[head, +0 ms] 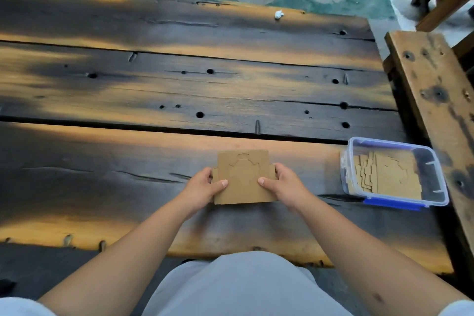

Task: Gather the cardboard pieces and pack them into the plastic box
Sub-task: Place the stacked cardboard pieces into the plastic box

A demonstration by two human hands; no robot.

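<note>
The fingers of the left hand [205, 186] and the right hand [283, 185] were hidden behind the held cardboard piece [243, 178]; only the thumbs were seen on its face. Whether one piece or several were gripped could not be told. In the plastic box [433, 174] the stacked cardboard pieces [384, 177] were overlapped, so their number could not be counted, and their left edges were blurred by the box wall. The wooden bench [433, 90] was cut off by the right edge. The small white scrap [279, 14] was too small to identify.
</note>
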